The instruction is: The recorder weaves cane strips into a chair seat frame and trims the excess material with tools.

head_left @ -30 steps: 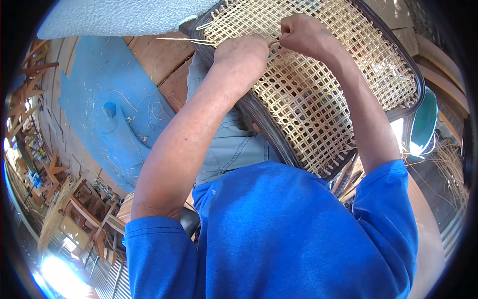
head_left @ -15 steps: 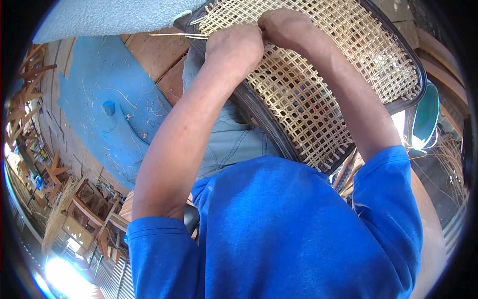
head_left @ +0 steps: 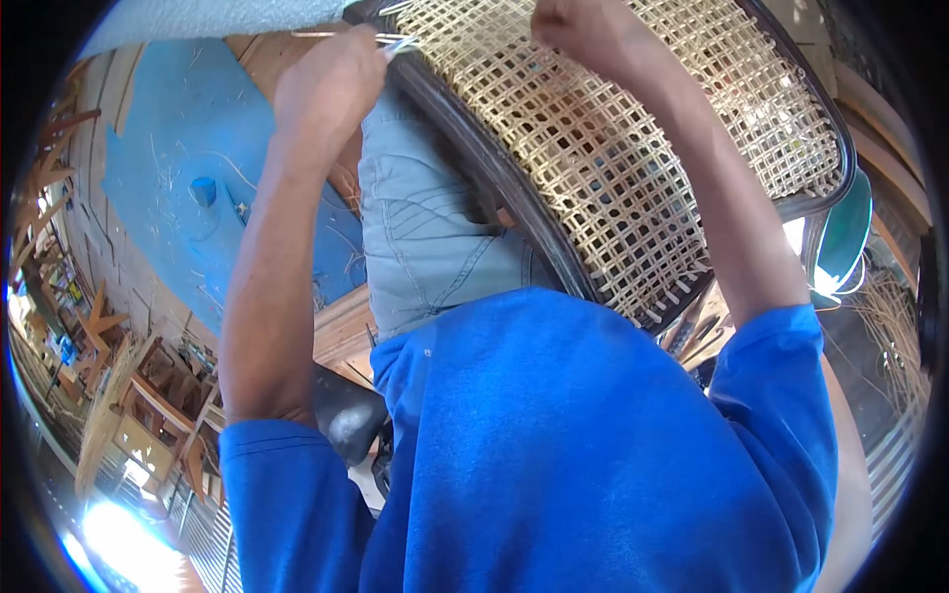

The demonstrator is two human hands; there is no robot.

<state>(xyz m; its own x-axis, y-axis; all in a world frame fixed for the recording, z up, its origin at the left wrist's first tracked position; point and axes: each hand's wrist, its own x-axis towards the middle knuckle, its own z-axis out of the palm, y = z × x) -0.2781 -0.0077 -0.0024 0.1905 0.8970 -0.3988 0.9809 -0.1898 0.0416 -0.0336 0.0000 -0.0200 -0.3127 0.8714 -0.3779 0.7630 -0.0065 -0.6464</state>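
Note:
A woven cane panel (head_left: 613, 163) in a dark wooden frame (head_left: 494, 158) lies tilted across my lap. My left hand (head_left: 331, 84) is closed just beyond the frame's left edge, by the upper corner. A thin, pale, blurred object (head_left: 400, 45) sticks out of its fist toward the weave; its kind is unclear. Thin cane strands (head_left: 308, 35) show beside that hand. Above the upper part of the weave, my right hand (head_left: 578, 30) has its fingers curled inward at the picture's top edge. Whatever it may hold is hidden.
A blue sheet (head_left: 163, 168) with cane scraps and a small blue cup-like object (head_left: 203, 191) covers floorboards at left. Wooden furniture pieces (head_left: 163, 405) stand lower left. A green basin (head_left: 845, 232) and loose cane strands (head_left: 885, 326) are at right. Pale textured material (head_left: 217, 22) crosses the upper left.
My left hand has moved left and away from the weave, off the frame's edge. My right hand has risen slightly toward the top edge, and the two hands are now farther apart.

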